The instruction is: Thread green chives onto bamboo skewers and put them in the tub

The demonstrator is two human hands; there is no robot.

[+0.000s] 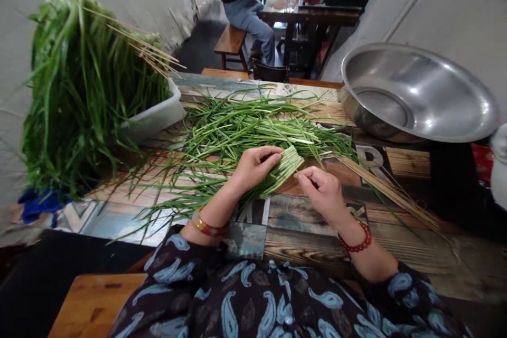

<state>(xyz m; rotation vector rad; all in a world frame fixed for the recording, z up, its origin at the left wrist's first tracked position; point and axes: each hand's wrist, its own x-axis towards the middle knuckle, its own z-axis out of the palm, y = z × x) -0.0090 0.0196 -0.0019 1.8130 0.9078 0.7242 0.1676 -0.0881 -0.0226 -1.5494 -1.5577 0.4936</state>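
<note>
My left hand (257,166) is closed around a flat row of garlic chives (288,165), their pale cut ends lined up toward the right and the green leaves trailing left under my wrist. Just right of those ends, my right hand (322,190) pinches something small and thin between thumb and forefinger; it is too small to name. Beyond both hands, a loose pile of chives (253,127) spreads over the wood-patterned table (304,245). To the right of my right hand lies a bundle of thin bamboo skewers (390,190).
At left, a white plastic tub (156,116) carries a tall heap of chives (91,79) with several skewers (138,45) across it. A large steel basin (420,95) stands at the far right. Beyond the table, a person (247,16) sits on a wooden stool by another table.
</note>
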